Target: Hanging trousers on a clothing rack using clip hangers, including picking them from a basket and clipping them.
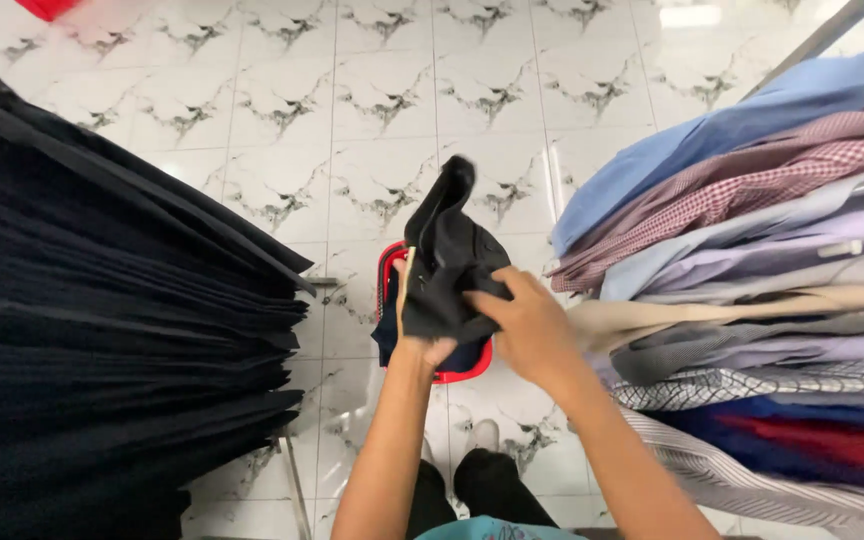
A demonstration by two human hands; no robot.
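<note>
White marbled tile floor (pixel 382 100) under red basket (pixel 384 270).

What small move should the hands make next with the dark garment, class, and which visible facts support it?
Probably shake the dark garment open. It hangs bunched and folded over between the left hand and right hand, above the red basket on the tiled floor. The dark stack and shirt stack beside it lie flat, so smoothing it seems the likely step.
</note>
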